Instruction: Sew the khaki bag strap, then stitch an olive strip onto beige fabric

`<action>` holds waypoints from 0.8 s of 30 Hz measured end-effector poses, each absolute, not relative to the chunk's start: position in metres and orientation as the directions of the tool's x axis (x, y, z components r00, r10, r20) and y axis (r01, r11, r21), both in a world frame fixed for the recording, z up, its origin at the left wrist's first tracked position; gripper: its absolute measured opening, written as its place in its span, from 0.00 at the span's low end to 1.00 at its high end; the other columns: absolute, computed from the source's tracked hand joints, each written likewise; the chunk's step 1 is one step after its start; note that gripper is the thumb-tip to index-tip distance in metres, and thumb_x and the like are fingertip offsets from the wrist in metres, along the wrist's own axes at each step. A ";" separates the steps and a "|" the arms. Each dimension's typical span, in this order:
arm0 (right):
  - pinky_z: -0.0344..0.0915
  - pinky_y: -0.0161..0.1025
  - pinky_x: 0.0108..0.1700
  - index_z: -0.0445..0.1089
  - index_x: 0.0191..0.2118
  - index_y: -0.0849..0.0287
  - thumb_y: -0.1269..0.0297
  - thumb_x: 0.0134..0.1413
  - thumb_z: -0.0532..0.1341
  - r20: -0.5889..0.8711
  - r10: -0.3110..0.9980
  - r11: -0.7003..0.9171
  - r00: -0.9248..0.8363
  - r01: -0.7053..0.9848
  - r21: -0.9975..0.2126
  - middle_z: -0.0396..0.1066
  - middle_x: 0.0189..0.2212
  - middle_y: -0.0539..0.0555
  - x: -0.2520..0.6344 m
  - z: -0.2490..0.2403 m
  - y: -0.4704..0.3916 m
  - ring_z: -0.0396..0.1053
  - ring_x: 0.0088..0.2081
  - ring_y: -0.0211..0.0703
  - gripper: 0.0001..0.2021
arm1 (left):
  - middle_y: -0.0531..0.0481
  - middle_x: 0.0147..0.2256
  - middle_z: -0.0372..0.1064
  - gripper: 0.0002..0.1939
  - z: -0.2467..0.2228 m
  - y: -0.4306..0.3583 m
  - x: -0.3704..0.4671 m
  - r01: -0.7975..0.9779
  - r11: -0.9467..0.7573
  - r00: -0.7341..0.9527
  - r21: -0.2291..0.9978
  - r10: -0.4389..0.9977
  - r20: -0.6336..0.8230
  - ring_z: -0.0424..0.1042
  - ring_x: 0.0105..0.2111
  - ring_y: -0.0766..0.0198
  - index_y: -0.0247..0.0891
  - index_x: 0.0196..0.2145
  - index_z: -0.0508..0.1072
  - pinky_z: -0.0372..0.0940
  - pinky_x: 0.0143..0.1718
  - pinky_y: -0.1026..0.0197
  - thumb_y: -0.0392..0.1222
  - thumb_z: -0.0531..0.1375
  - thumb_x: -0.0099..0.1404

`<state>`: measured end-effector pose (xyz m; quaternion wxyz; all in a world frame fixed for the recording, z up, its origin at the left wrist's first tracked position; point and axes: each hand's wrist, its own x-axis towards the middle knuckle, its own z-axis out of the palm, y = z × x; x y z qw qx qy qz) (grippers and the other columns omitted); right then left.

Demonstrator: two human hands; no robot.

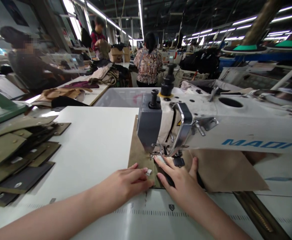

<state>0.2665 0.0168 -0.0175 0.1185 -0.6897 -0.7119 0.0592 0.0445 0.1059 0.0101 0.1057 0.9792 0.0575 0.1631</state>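
Flat khaki fabric piece [138,151] lies under the sewing machine [211,128].

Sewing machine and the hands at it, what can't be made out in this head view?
Needle: hidden behind the sewing machine head.
Fabric piece: its far part runs under the machine arm.
Small white tag by the left hand: too small to read.
Right hand: covers a dark part beneath.
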 end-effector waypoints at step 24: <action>0.10 0.76 0.62 0.67 0.61 0.50 0.58 0.70 0.54 -0.012 0.999 -0.034 0.032 0.957 -0.289 0.70 0.58 0.53 0.273 -0.010 0.043 0.58 0.65 0.53 0.18 | 0.41 0.45 0.75 0.17 0.004 0.127 0.056 0.148 -0.981 0.975 0.125 0.166 0.150 0.74 0.53 0.50 0.36 0.56 0.73 0.65 0.62 0.44 0.36 0.62 0.70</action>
